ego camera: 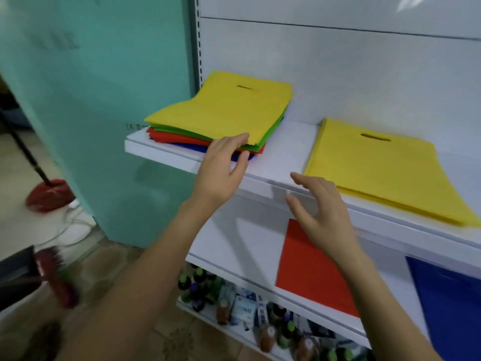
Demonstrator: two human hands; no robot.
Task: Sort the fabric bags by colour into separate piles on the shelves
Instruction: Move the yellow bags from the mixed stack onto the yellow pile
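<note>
A mixed stack of fabric bags [221, 110] lies at the left of the upper white shelf [276, 162], with a yellow bag on top and green, red and blue ones under it. My left hand [221, 168] touches the stack's near right corner, fingers at the yellow and green edges, holding nothing. A separate yellow pile [380, 168] sits to the right on the same shelf. My right hand [320, 212] hovers open in front of the shelf edge, empty. On the shelf below lie a red bag [307, 272] and a blue bag [453, 303].
A teal wall panel [104, 100] stands left of the shelving. The lowest shelf holds several small bottles and packets [247, 308]. A red mop head [48, 195] and a brush [56, 274] are on the tiled floor at the left.
</note>
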